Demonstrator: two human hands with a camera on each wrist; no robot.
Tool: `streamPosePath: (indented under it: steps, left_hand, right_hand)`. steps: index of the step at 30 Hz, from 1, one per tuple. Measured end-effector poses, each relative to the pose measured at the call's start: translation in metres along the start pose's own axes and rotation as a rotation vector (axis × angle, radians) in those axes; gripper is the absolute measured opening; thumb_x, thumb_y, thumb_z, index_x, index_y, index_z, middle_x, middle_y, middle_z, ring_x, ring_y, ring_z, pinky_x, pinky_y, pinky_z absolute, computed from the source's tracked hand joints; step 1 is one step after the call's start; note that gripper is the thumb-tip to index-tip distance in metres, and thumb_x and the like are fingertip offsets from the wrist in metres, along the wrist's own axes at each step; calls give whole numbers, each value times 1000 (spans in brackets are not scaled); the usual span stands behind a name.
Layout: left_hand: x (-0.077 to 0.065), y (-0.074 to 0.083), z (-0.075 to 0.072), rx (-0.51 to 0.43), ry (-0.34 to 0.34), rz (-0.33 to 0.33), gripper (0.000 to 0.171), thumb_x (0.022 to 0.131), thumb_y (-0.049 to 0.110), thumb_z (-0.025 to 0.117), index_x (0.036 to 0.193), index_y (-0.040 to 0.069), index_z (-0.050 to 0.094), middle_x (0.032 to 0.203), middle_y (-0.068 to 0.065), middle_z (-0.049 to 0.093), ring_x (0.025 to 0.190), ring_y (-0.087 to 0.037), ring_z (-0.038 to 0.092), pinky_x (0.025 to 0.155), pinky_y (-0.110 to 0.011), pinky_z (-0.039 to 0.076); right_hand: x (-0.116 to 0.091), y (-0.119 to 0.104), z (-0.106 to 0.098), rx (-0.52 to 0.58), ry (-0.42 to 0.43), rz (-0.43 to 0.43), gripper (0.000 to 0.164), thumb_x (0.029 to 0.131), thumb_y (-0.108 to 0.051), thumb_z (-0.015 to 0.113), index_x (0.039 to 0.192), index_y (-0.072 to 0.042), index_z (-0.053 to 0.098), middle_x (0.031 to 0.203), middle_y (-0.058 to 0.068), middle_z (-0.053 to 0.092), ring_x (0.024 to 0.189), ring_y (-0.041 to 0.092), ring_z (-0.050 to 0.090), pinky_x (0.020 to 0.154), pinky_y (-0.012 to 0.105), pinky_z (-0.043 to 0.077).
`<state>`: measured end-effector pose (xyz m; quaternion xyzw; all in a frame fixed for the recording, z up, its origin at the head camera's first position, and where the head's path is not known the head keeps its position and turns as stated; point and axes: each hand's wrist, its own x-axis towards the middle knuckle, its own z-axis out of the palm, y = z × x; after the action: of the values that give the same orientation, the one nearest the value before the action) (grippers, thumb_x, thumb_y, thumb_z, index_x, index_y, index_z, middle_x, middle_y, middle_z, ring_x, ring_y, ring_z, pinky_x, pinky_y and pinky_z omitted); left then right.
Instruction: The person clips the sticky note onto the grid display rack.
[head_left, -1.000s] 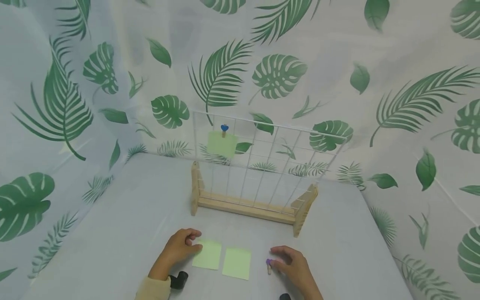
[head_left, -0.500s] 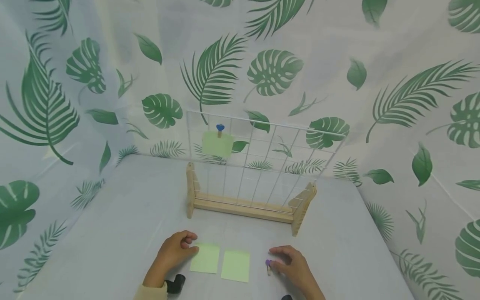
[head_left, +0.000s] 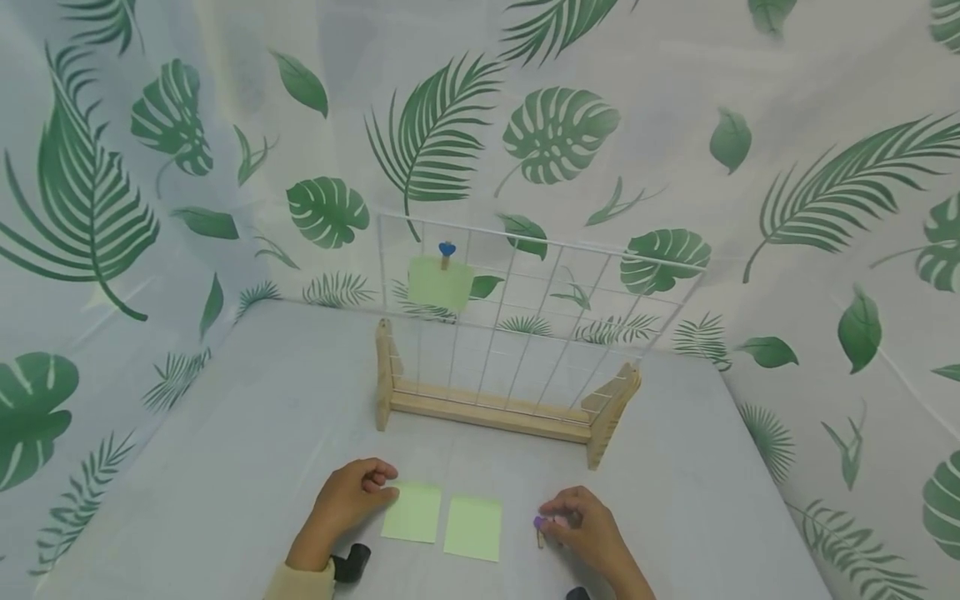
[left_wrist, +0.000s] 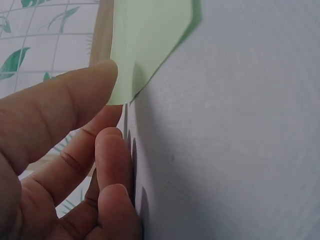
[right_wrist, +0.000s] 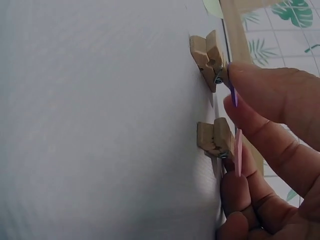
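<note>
My left hand [head_left: 352, 500] is at the upper left corner of a pale green sticky note [head_left: 412, 514]. In the left wrist view its thumb [left_wrist: 100, 82] is over the corner of the note [left_wrist: 145, 40], and the index finger lies just beyond the edge. Right of it lies a second green sticky note [head_left: 473, 530]. My right hand [head_left: 592, 533] pinches the purple heart end of a wooden clothespin [right_wrist: 207, 60] between thumb and index finger. Beside it, under the curled fingers, a clothespin with a pink tag [right_wrist: 238, 152] rests on the table.
Behind the notes stands a white wire grid [head_left: 517, 333] in a wooden base [head_left: 487, 417]. A green note [head_left: 438, 284] hangs at its upper left, held by a clothespin with a blue heart [head_left: 447, 250]. A leaf-patterned cloth surrounds the white table [head_left: 225, 467].
My right index finger has curled in towards the thumb at the purple clothespin. The left hand stays at the note's corner. The head view has shifted slightly.
</note>
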<state>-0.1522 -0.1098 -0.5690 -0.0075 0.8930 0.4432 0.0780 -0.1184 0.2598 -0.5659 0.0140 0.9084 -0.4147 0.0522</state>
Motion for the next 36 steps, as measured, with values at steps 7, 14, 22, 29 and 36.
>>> streamPosePath:
  steps: [7,14,22,29,36]
  left_hand:
    - [-1,0,1,35,27,35,13,88,13,87,100,12,81,89,5,66,81,-11,59,75,-34,50]
    - [-1,3,3,60,41,54,7,89,12,86,94,13,82,87,4,66,79,-11,58,73,-34,50]
    - [-3,3,1,51,45,52,5,90,9,84,90,13,81,86,4,67,79,-12,60,75,-36,52]
    - [-3,6,-3,30,9,21,5,93,11,83,92,14,79,87,5,71,81,-12,62,77,-39,53]
    - [-1,9,-7,52,-32,32,7,96,14,80,92,18,76,91,7,72,84,-13,63,77,-42,53]
  right_hand:
    - [-1,1,-1,-12,-24,-32,13,84,-12,93,84,-14,80,100,-5,63,104,15,61,104,50,50]
    - [-3,7,-7,8,-59,-108,14,85,-12,92,85,-14,78,108,-2,75,114,29,68,108,55,51]
    - [-4,10,-12,63,-131,-130,11,89,-7,86,89,-10,75,104,-2,81,114,26,72,113,69,43]
    - [-5,6,-16,98,-156,-106,8,90,-5,83,93,-6,76,97,-2,80,109,19,69,109,73,42]
    - [-5,5,-20,193,-153,-125,17,96,-5,79,109,3,75,104,12,79,95,5,70,89,27,57]
